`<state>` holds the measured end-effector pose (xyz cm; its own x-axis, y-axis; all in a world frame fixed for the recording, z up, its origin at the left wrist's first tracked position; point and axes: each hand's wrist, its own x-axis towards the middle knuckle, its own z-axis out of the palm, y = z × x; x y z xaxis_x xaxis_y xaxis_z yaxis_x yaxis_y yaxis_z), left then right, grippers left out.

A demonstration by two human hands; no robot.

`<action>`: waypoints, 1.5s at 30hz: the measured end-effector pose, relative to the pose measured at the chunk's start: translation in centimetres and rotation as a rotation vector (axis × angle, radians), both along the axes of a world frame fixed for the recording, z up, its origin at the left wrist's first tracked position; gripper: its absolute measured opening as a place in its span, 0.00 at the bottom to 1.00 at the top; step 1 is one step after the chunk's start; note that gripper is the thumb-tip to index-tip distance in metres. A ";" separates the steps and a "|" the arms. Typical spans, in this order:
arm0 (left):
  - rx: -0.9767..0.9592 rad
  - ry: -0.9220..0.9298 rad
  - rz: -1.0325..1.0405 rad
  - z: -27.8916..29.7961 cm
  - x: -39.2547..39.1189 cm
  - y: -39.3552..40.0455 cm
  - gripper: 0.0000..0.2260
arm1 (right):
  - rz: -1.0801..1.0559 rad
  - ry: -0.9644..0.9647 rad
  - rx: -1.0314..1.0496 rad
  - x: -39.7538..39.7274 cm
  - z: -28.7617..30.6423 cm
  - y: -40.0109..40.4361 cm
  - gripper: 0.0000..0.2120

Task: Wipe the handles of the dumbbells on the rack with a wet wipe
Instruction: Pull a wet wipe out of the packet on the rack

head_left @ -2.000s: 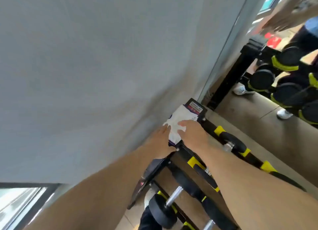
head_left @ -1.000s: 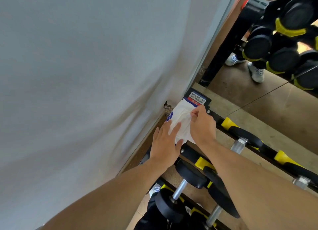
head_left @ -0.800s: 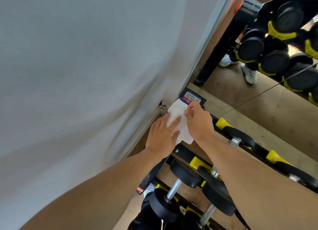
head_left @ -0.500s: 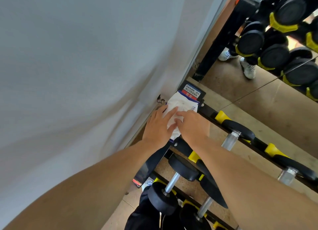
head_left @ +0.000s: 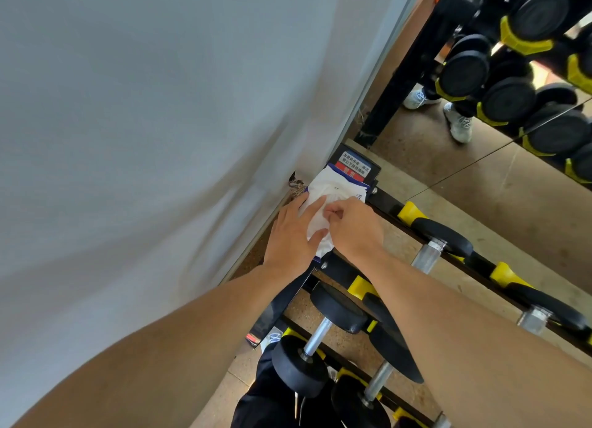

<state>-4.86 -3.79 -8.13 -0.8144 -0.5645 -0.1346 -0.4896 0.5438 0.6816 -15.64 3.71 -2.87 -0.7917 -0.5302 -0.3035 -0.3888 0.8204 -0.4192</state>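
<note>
Wall [head_left: 144, 123] crowds the pack [head_left: 333, 187] on the rack [head_left: 382, 200] end. Left hand [head_left: 293, 238] still presses it flat; right hand [head_left: 354, 227], earlier higher, now pinches a wipe [head_left: 317, 225].

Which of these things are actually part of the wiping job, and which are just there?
Part of the job:
- wet wipe pack, held flat by the left hand
- right hand, fingers pinching at the pack
- dumbbells on the rack

Just there:
- warning label
- mirror
- grey wall
</note>
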 end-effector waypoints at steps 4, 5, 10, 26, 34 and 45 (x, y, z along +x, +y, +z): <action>0.087 0.015 0.110 0.0 0.1 0.5 0.31 | -0.036 0.023 -0.041 0.3 0.0 -0.1 0.05; 0.090 0.015 0.114 -0.1 0.2 0.5 0.31 | -0.052 0.003 -0.077 0.4 0.0 -0.1 0.05; 0.087 -0.006 0.108 0.2 0.0 0.7 0.30 | -0.146 -0.169 -0.242 0.6 0.0 0.0 0.05; 0.143 -0.030 0.147 1.6 -0.2 1.0 0.31 | -0.382 -0.490 -0.711 0.0 6.0 0.2 0.07; 0.241 0.206 0.261 3.4 0.5 1.2 0.23 | -0.499 -0.670 -0.680 -1.1 7.3 0.3 0.06; 0.929 0.340 0.556 9.0 0.7 3.0 0.06 | -0.556 -0.910 -0.714 0.6 6.2 2.8 0.13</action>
